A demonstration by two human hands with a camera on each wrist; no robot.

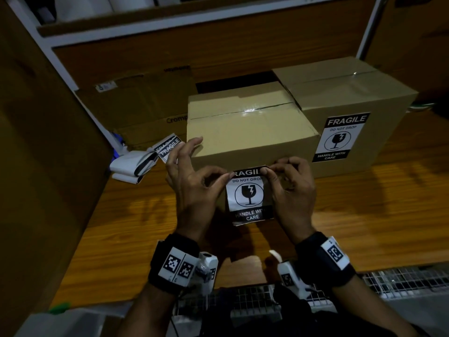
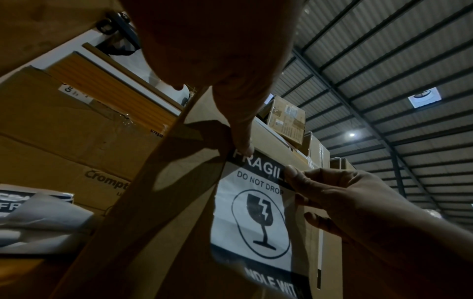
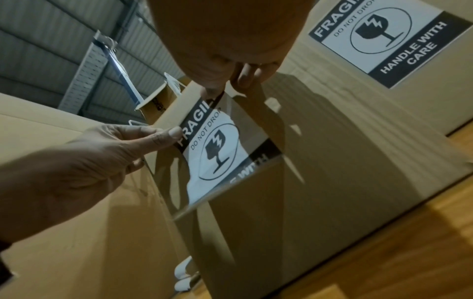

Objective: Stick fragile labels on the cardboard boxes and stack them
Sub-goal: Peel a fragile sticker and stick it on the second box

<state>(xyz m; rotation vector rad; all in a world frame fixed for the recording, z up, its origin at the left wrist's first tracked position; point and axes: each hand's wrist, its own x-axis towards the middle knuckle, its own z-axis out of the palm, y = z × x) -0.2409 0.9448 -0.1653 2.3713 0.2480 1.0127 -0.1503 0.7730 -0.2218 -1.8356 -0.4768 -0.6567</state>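
Nearest the viewer, the person's left hand and right hand each pinch one top corner of the black-and-white rectangular paper fragile label, the left at the top-left corner, the right at the top-right. The sheet hangs downward from both pinches, in front of the near face of the plain brown cardboard box that stands on the wooden table. Its top edge sits just below the box's upper near edge; its lower edge curls away from the cardboard, so the label is not yet pressed flat, and how much of it already adheres cannot be told.

Risks, as judged from this position: with the bottom free, the label may land crooked, crease, or trap air if pressed unevenly. The two pinches at unequal heights would tilt it. Fingertips on the adhesive side could lift a corner again on release.

Farther left lies a loose pile of spare fragile labels and white backing sheets on the table. Farther right, touching the first box, stands a second brown cardboard box, already bearing a fragile label on its near face. Neither box is stacked.
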